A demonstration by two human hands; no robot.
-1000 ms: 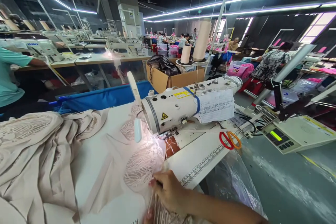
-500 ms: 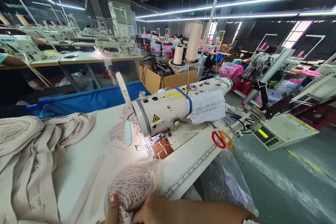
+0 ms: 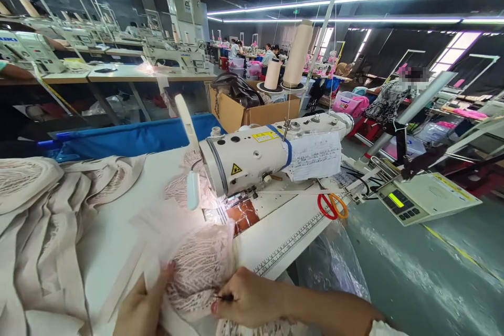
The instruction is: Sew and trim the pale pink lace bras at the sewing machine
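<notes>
A pale pink lace piece [image 3: 199, 265] lies on the white sewing table [image 3: 118, 220] in front of the sewing machine [image 3: 260, 155]. My right hand [image 3: 246, 299] is closed in a pinch on a small dark thin tool at the lace's near edge. My left hand [image 3: 142, 307] rests on the lace's left side, fingers stretched toward it. The machine's lamp lights the needle area just beyond the lace.
A heap of beige fabric [image 3: 43, 231] fills the table's left. Red-handled scissors [image 3: 333, 206] lie right of the machine, beside a control panel [image 3: 421, 197]. Thread cones [image 3: 297, 55] and a cardboard box [image 3: 248, 110] stand behind. Other people work at distant tables.
The lace piece has been drawn back from the needle toward me. My left hand has come into view on the lace, and my right hand has shifted along its near edge.
</notes>
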